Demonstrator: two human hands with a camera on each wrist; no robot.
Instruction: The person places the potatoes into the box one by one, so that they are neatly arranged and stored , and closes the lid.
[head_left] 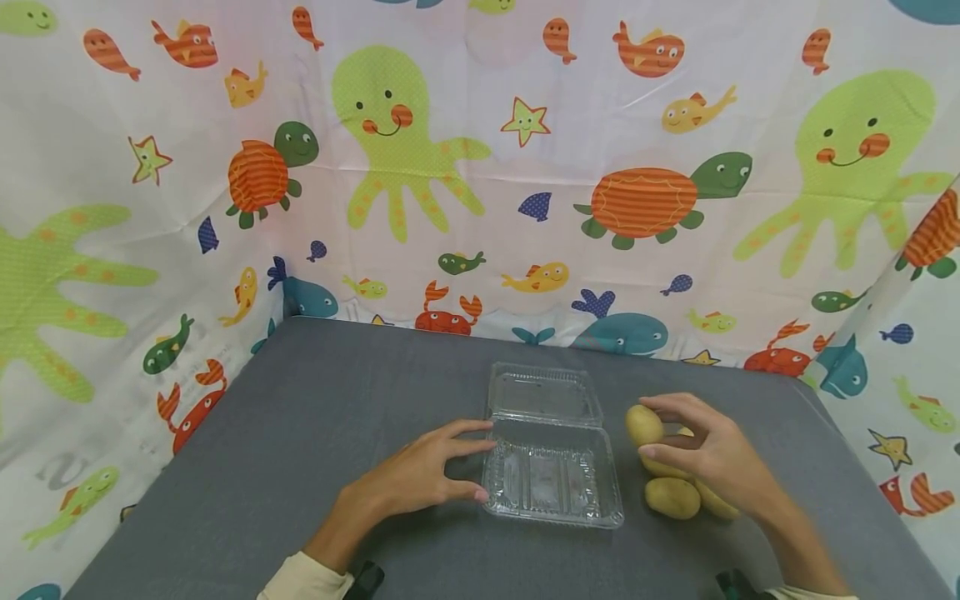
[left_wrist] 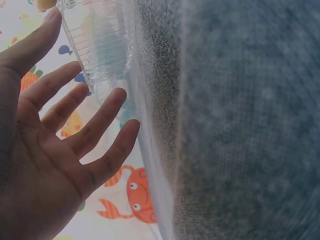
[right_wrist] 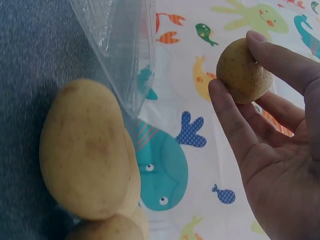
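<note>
The right hand (head_left: 701,446) pinches a small potato (head_left: 643,425) between thumb and fingers, above several other potatoes (head_left: 672,497) on the table. In the right wrist view the pinched potato (right_wrist: 244,71) is held clear of the larger potatoes (right_wrist: 85,150). An open clear plastic container (head_left: 551,483) lies left of them, its lid (head_left: 545,393) folded back to the far side; the tray holds nothing. The left hand (head_left: 420,471) has its fingers spread, the tips at the container's left edge. In the left wrist view that hand (left_wrist: 65,135) shows its palm beside the container (left_wrist: 100,40).
The grey table (head_left: 225,500) extends around the container and potatoes. Behind it and at both sides hangs a white curtain (head_left: 465,200) printed with sea animals.
</note>
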